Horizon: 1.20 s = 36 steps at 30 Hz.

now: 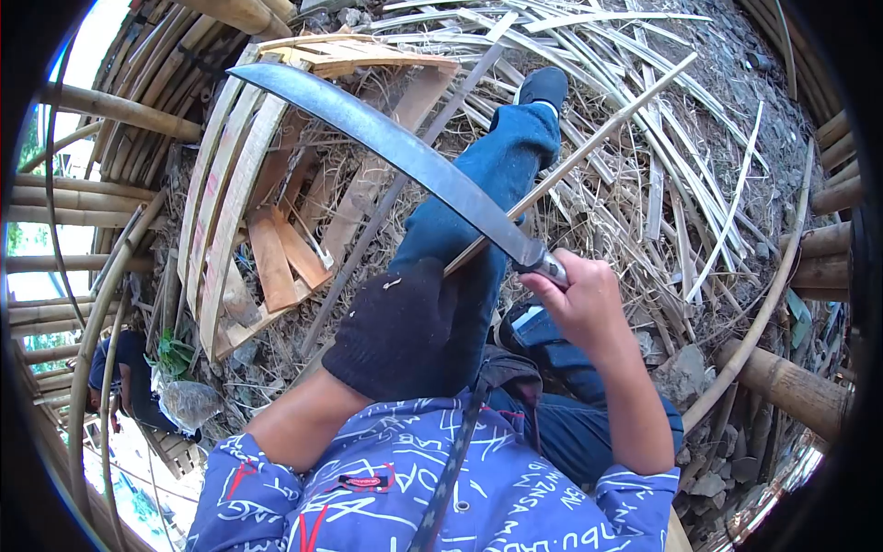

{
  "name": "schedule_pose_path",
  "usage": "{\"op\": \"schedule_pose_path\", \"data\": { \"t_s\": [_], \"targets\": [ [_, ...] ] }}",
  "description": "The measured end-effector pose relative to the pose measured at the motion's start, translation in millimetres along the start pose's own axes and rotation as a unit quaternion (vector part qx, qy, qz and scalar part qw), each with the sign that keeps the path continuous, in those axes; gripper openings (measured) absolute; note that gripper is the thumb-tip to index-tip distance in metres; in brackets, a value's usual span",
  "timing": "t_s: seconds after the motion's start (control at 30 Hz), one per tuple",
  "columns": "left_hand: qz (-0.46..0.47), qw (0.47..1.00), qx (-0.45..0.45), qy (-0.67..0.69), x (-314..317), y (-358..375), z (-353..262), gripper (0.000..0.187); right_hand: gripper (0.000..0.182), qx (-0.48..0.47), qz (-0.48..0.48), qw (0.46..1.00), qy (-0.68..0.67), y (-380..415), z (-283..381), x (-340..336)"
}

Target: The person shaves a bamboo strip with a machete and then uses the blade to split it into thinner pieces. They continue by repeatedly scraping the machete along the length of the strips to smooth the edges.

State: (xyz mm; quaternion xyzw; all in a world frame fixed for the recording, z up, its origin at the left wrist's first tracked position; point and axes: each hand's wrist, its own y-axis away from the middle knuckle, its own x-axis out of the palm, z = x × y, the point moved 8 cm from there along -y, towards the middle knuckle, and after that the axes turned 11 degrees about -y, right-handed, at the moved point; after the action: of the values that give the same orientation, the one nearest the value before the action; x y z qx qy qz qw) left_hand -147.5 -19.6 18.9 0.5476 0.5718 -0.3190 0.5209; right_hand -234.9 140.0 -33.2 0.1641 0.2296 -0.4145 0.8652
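My right hand (581, 299) is closed round the handle of a machete (386, 143). Its long, curved blade reaches up and to the left across my outstretched leg. A dark knit glove covers my left hand (391, 327), which is closed on the near end of a thin bamboo strip (612, 122). From the glove, the strip runs up and to the right, and the machete blade crosses over it close to the handle. The gloved fingers are mostly hidden from this view.
A wooden slatted crate (235, 184) stands left of my leg. Many split bamboo strips (653, 175) litter the ground ahead and to the right. Bamboo poles (791, 386) line both sides. Rocks (682, 373) lie at the right. Another person (129, 377) is bent over at far left.
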Motion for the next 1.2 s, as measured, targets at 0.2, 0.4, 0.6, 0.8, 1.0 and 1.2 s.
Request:
{"op": "schedule_pose_path", "data": {
  "t_s": [0.2, 0.4, 0.6, 0.8, 1.0, 1.2],
  "targets": [
    [0.019, 1.000, -0.001, 0.005, -1, -1, -1, 0.015, 0.055, -0.062, -0.011, 0.997, 0.054, -6, -1, -4],
    [0.012, 1.000, -0.002, 0.008, 3, 5, 8, 0.016, 0.056, 0.052, -0.095, 0.994, -0.004, -22, -53, -45],
    [0.031, 0.999, 0.001, 0.007, 6, 0, 3, 0.014, 0.064, 0.072, -0.135, 0.988, -0.029, -27, -67, -70],
    [0.040, 0.999, -0.004, 0.027, 5, -4, 5, 0.015, 0.048, -0.005, 0.008, 0.996, -0.086, 6, 14, 4],
    [0.023, 0.999, 0.041, 0.019, 18, 1, 7, 0.022, 0.057, -0.038, 0.021, 0.997, 0.057, 1, 11, 5],
    [0.078, 0.995, 0.052, -0.027, 23, -1, 7, 0.024, 0.058, -0.109, -0.005, 0.989, 0.101, -5, 13, 4]
  ]
}}
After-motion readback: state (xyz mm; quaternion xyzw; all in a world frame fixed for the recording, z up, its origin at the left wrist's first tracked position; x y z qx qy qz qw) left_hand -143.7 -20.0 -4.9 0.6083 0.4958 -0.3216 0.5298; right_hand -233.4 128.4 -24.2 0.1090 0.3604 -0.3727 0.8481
